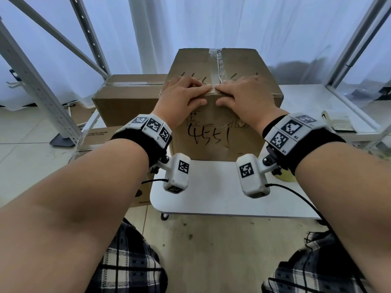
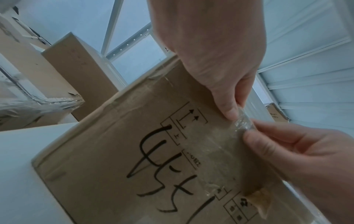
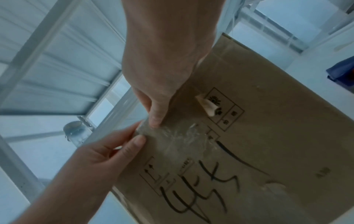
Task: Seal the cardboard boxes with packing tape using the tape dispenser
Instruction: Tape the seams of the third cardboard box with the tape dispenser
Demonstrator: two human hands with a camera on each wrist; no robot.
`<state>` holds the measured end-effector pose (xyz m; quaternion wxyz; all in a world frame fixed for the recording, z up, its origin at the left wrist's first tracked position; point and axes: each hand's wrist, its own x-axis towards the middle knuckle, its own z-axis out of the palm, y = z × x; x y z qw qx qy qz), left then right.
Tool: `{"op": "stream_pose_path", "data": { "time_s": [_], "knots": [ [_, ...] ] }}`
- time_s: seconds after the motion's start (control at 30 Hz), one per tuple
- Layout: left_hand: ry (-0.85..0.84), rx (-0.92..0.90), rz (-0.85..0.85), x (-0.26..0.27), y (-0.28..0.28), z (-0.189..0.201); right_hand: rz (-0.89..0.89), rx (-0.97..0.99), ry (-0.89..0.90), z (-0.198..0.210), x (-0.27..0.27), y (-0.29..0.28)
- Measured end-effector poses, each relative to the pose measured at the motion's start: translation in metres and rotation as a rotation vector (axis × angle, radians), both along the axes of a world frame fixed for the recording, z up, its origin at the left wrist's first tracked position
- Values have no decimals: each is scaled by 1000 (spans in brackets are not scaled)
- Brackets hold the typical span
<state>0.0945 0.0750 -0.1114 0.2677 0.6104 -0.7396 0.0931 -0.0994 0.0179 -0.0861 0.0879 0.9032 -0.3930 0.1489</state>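
**A:** Where is the box being sealed?

**B:** The tall brown cardboard box with "4551" hand-written in black marker (image 1: 220,115) stands on the white table (image 1: 211,193), its marked face toward the person. A strip of clear packing tape (image 1: 220,66) runs along the top seam and folds over the near edge onto that face.

**A:** And the hands?

**B:** Both lie on the near top edge, almost meeting at the seam. The left hand (image 1: 179,96) has flat fingers on the top, thumb against the front face. The right hand (image 1: 243,96) mirrors it. Neither grip is closed round anything; the fingers are straight, pressing the tape onto the cardboard.

**A:** What do the wrist views add?

**B:** From the left wrist, the thumb (image 2: 228,109) presses a crinkled end of tape on the front face, the other hand's thumb just beside it. The tape there looks wrinkled, not smooth.

**A:** Anything else nearby?

**B:** A second, lower brown cardboard box (image 1: 127,102) sits behind, to the left, beside a white metal rack (image 1: 38,85).
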Motion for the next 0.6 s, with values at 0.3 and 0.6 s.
{"op": "stream_pose_path", "data": {
  "time_s": [0.3,0.6],
  "knots": [
    [65,34,44,-22,1,14,45,47,42,3,-10,6],
    [-27,88,114,-49,-13,9,-70,44,-90,11,-34,-7]
  ]
}}
